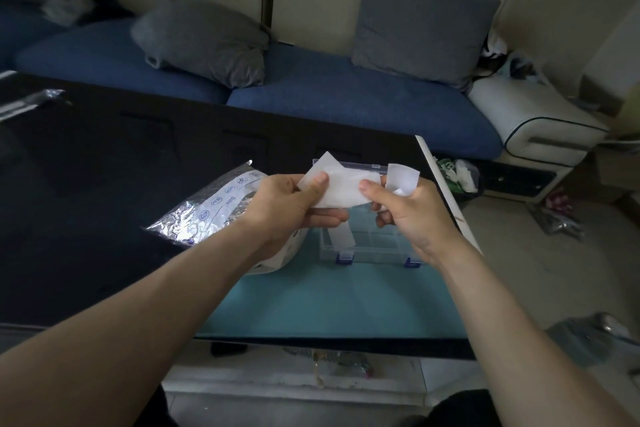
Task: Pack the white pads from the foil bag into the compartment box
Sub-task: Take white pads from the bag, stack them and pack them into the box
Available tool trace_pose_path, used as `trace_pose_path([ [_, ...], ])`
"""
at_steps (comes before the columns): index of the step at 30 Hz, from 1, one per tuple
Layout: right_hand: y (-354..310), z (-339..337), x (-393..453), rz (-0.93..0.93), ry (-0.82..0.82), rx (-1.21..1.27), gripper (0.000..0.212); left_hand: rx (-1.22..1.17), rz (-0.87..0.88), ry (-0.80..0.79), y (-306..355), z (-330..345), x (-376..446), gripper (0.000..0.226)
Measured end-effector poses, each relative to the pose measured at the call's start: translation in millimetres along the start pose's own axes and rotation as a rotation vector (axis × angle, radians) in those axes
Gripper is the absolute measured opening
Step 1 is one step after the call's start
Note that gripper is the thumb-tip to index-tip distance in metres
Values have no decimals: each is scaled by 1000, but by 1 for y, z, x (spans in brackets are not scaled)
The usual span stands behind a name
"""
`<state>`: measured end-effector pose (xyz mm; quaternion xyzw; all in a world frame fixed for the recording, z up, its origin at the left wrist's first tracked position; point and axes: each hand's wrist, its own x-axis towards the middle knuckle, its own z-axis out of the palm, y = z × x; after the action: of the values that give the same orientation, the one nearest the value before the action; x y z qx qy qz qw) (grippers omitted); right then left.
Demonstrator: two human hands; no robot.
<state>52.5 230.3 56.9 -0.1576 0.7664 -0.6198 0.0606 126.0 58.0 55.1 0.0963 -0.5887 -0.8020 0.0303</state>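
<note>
Both my hands hold a white pad (341, 189) in the air above the clear compartment box (375, 246). My left hand (294, 206) pinches the pad's left end with thumb on top. My right hand (403, 210) pinches its right end, and a white strip (401, 178) curls up behind that hand. Another white strip (341, 236) hangs down from the pad over the box. The box stands open on a teal mat (329, 302), with blue latches at its front. The crinkled foil bag (207, 208) lies on the table left of my left hand.
The dark glossy table (86, 201) stretches to the left, with a second foil packet (29, 100) at its far left corner. A blue sofa (346, 97) with grey cushions lies behind. Clutter and a bin bag (457, 175) sit on the floor to the right.
</note>
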Motion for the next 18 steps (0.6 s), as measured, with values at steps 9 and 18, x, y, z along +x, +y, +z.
trace_pose_path([
  [9,-3,-24,-1,123,-160,254,14,200,53,111,-3,-3,3,40],
  [18,10,-1,2,-6,-70,-265,20,195,-11,-25,-3,9,-4,47],
])
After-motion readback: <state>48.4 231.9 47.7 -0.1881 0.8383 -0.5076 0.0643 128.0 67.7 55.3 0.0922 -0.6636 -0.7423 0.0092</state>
